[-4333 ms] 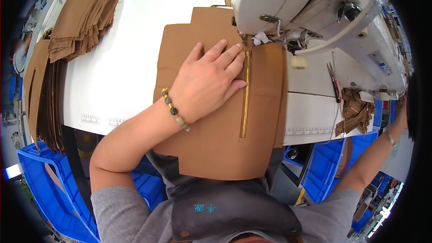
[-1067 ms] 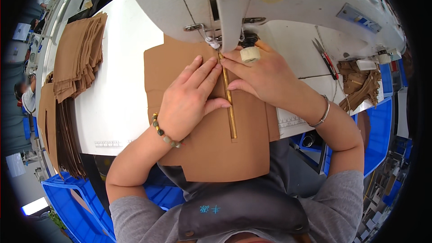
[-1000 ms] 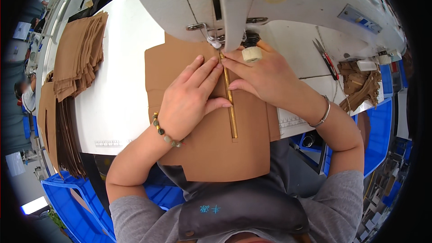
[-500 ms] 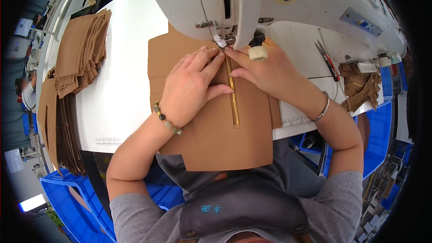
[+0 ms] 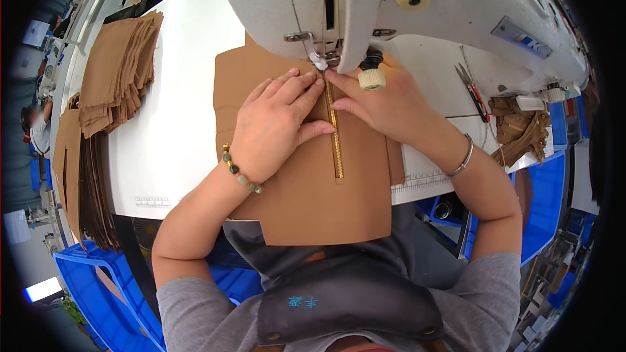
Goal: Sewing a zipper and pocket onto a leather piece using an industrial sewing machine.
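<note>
My left hand (image 5: 274, 117) lies on a brown fabric piece (image 5: 319, 215), thumb stretched to a gold zipper (image 5: 338, 160), fingertips slightly bent near the presser foot (image 5: 329, 58) of a white sewing machine (image 5: 437, 19). My right hand (image 5: 385, 101) rests on the piece at the zipper's other side, its fingertips close to the foot and thumb touching the zipper; some fingers are behind a cream knob (image 5: 372, 79). Both hands are open. The needle is too small to make out.
Stacked brown pieces (image 5: 114, 72) lie on the white table (image 5: 176, 72) at left. Red-handled scissors (image 5: 481, 105) and brown scraps (image 5: 515, 132) are at right. Blue bins (image 5: 85, 290) flank me below the tabletop. Another person (image 5: 36, 124) is at the far left edge.
My right hand has come from the far right onto the piece. During the last second the piece, zipper and both hands have moved forward, away from me, under the machine head.
</note>
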Demonstrator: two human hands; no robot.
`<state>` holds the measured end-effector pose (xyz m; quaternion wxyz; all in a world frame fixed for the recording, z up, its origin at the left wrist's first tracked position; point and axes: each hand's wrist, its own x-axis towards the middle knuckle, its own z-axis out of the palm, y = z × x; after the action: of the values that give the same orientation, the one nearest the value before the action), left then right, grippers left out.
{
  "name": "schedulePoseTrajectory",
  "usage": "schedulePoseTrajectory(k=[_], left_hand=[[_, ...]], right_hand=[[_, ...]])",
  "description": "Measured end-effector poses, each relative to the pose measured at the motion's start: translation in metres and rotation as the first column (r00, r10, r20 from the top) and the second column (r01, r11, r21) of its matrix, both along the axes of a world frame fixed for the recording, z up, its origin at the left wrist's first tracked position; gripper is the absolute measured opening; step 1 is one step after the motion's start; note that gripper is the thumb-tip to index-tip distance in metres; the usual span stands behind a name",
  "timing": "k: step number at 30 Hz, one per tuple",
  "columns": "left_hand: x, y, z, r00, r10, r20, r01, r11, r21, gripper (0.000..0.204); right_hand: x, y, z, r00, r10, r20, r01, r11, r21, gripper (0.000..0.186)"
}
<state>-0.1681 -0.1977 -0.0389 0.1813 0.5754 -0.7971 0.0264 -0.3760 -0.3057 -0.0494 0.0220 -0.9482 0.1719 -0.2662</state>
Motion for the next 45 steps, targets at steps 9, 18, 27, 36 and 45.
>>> schedulePoseTrajectory(k=[9, 18, 27, 36, 45], left_hand=[[-0.013, 0.034, 0.013, 0.999, 0.029, 0.027, -0.031, 0.996, 0.085, 0.083], [-0.061, 0.115, 0.022, 0.993, -0.047, 0.109, 0.022, 0.976, 0.219, 0.067], [-0.021, 0.102, 0.048, 0.669, 0.265, -0.694, 0.130, 0.878, 0.461, 0.034], [-0.023, 0.103, 0.048, 0.622, 0.282, -0.730, 0.088, 0.901, 0.424, 0.036], [-0.023, 0.104, 0.047, 0.587, 0.305, -0.749, 0.047, 0.912, 0.408, 0.037]], right_hand=[[-0.004, 0.007, 0.016, 0.989, -0.110, -0.095, 0.097, 0.986, -0.138, 0.035], [-0.068, 0.052, 0.046, 0.999, 0.007, -0.046, 0.004, 0.969, 0.247, 0.015], [-0.060, 0.099, 0.008, 0.978, 0.088, 0.188, -0.133, 0.962, 0.238, 0.013], [-0.042, 0.104, -0.004, 0.979, 0.169, 0.114, -0.166, 0.986, -0.032, 0.023], [-0.044, 0.103, -0.007, 0.972, 0.170, 0.165, -0.168, 0.986, -0.026, 0.025]])
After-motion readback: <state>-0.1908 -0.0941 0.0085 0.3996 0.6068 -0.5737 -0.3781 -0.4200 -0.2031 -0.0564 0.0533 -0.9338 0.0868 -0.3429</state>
